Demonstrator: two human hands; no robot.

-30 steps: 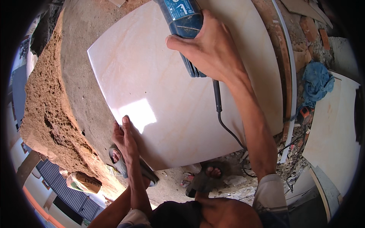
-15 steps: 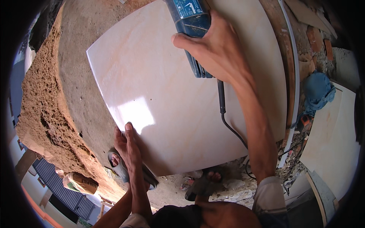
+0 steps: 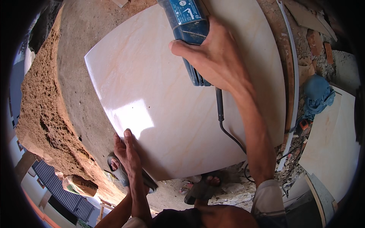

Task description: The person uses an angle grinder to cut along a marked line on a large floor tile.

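Here we are wrapping our right hand around the blue power tool, over the pale tile, and pinching its left edge (thumb on top) with our left hand.

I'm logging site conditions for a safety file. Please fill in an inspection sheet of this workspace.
Surface: grey concrete shows beside the tile.
Job's things: the large, glossy tile; a blue power tool over it, its far end cut off by the picture's upper edge.
Clutter: a blue cloth, brick pieces and a long white strip, all on the right.
Hands: right hand wrapped around the tool; left hand at the tile's left edge, how firmly cannot be told. Gloves: nothing seen.
Cables: the tool's cable runs back past the right forearm.
Surroundings: sandalled feet by the tile's near edge; a bag at lower left.
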